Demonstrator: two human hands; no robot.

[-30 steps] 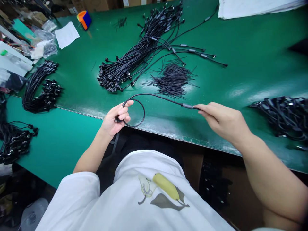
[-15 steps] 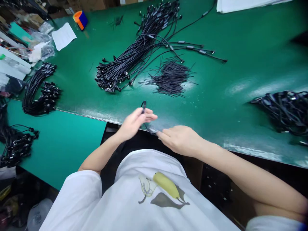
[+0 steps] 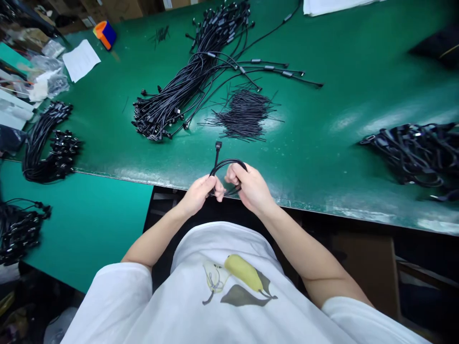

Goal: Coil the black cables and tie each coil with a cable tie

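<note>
Between my hands a black cable [image 3: 229, 161] is bent into a loop, just over the near edge of the green table. One end with a small plug sticks up from the loop. My left hand [image 3: 201, 192] pinches the loop's left side, fingers closed round it. On the opposite side my right hand [image 3: 251, 186] is closed on the cable. Farther up the table lies a pile of thin black ties [image 3: 247, 114]. Behind that pile stretches a large bundle of black cables [image 3: 186, 81] with plugs at its ends.
Coiled black cables [image 3: 416, 153] lie at the right. Two more cable bundles, one on the left table part [image 3: 46, 148] and one below it [image 3: 21, 224], sit at the left. An orange and blue tape roll [image 3: 105, 35] and a paper sheet [image 3: 81, 60] are at the back left.
My right hand has come up and inward to the cable, which is now formed into a loop. My left hand has closed on it. The view has shifted slightly.
</note>
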